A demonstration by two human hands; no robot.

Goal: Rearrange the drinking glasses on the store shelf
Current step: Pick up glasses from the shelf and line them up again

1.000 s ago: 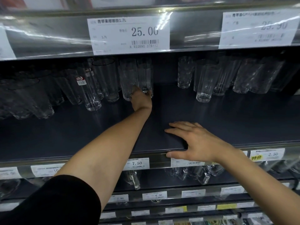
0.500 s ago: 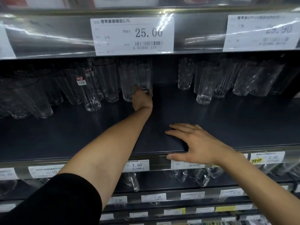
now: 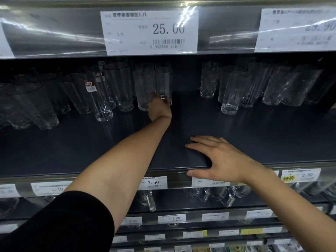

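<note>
Clear drinking glasses stand in two groups along the back of a dark shelf (image 3: 254,139). My left hand (image 3: 160,108) reaches deep into the shelf and grips the base of a tall clear glass (image 3: 163,82) at the right end of the left group, next to a textured glass (image 3: 144,86). My right hand (image 3: 216,159) lies flat and open on the shelf's front edge, thumb over the lip. A faceted glass (image 3: 231,93) stands foremost in the right group.
A labelled tall glass (image 3: 99,99) stands forward in the left group. The shelf above carries price tags (image 3: 149,30) behind a plastic strip. Lower shelves hold more glassware (image 3: 225,195) and price labels (image 3: 153,182).
Hardly anything has moved. My left hand stays on the tall glass at the back, my right hand stays flat on the shelf edge. The view has shifted slightly.
</note>
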